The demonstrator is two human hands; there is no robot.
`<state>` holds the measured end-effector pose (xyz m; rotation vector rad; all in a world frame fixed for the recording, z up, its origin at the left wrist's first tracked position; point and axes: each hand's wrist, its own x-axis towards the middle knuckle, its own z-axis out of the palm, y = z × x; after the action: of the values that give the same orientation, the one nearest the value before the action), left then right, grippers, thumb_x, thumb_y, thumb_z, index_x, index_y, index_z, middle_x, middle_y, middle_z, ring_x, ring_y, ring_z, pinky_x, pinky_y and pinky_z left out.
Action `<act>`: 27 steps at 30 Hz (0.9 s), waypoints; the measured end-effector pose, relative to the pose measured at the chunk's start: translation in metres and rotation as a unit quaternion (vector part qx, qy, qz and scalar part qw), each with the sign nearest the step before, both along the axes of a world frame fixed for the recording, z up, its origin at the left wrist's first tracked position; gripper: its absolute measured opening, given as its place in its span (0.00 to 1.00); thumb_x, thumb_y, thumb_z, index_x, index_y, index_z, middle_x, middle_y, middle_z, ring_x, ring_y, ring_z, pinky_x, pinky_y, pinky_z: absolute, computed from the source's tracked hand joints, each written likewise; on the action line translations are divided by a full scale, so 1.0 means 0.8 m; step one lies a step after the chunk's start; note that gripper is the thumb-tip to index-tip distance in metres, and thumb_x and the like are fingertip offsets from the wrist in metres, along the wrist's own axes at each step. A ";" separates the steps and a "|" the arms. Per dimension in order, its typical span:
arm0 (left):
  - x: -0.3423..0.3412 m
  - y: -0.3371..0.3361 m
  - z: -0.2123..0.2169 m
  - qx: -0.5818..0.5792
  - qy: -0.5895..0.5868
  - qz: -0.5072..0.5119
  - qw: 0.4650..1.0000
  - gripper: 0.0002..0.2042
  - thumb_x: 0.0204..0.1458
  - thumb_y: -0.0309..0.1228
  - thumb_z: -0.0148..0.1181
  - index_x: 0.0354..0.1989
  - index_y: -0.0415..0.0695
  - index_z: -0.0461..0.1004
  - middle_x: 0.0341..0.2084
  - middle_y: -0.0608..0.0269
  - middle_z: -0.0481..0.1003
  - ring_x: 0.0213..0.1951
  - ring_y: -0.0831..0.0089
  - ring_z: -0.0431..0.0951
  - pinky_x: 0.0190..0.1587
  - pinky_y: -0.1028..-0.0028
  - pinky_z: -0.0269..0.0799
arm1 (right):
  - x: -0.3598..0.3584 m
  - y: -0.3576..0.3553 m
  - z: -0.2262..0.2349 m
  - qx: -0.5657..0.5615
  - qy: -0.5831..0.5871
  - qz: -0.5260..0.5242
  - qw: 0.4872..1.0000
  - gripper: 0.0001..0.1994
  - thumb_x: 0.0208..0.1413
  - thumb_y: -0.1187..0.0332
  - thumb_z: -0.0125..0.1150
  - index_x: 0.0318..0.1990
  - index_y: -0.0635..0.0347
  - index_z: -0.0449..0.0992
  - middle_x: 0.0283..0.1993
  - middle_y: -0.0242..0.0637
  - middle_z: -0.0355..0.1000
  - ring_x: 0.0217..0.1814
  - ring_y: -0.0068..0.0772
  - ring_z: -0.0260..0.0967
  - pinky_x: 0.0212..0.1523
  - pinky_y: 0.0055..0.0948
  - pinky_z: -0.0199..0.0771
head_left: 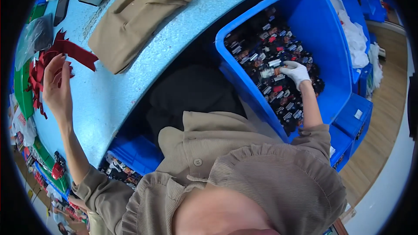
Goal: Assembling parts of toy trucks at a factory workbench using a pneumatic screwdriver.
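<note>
While the half-curled left grip [57, 88] is hiding part of the red ribbons [78, 53] at the left edge of the surface [104, 100], it is hard to see whether it is holding any. Inside the blue bin [324, 48], the gloved right grip [298, 74] is curving over small dark bundles [278, 50], its exact hold unclear.

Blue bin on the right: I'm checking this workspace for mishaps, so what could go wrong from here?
In the blue bin, small dark pieces lie jumbled, so the gloved right hand might catch extra ones. The red strips by the left hand look loosely heaped, so a brush could scatter them.
</note>
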<state>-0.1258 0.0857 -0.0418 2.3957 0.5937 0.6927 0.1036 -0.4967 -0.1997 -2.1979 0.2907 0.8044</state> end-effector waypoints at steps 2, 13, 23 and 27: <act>0.020 -0.039 -0.002 0.004 0.001 -0.064 0.998 0.10 0.49 0.24 0.58 0.42 0.40 0.73 0.35 0.63 0.75 0.37 0.79 0.74 0.38 0.80 0.70 | 0.018 -0.011 0.034 0.088 0.019 -0.050 0.995 0.21 0.42 0.70 0.68 0.45 0.67 0.71 0.41 0.35 0.72 0.37 0.26 0.69 0.37 0.23 0.69; 0.091 -0.170 0.046 -0.845 0.030 -0.282 0.453 0.22 0.53 0.41 0.54 0.53 0.41 0.63 0.43 0.50 0.70 0.44 0.65 0.74 0.44 0.71 0.72 | -0.008 0.288 0.197 0.549 -0.275 0.090 0.784 0.24 0.45 0.76 0.65 0.51 0.62 0.65 0.44 0.33 0.68 0.43 0.24 0.66 0.44 0.24 0.67; 0.027 -0.066 0.066 -0.355 -0.291 -0.114 0.881 0.24 0.46 0.29 0.62 0.54 0.43 0.63 0.43 0.51 0.71 0.45 0.68 0.73 0.46 0.69 0.71 | 0.001 0.351 0.205 0.351 -0.169 0.328 0.860 0.31 0.37 0.80 0.67 0.54 0.65 0.64 0.52 0.42 0.65 0.55 0.34 0.63 0.49 0.31 0.67; 0.007 -0.059 0.039 -0.167 -0.183 -0.132 0.960 0.27 0.42 0.26 0.65 0.53 0.43 0.63 0.45 0.54 0.70 0.46 0.68 0.72 0.47 0.69 0.71 | -0.009 0.369 0.204 0.426 -0.110 0.247 0.863 0.31 0.35 0.81 0.67 0.53 0.63 0.65 0.51 0.42 0.67 0.53 0.35 0.65 0.49 0.31 0.67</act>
<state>-0.1199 0.0383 -0.0109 1.9212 0.2079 0.8177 0.0968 -0.2013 -0.0365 -1.4735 -0.6663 0.7326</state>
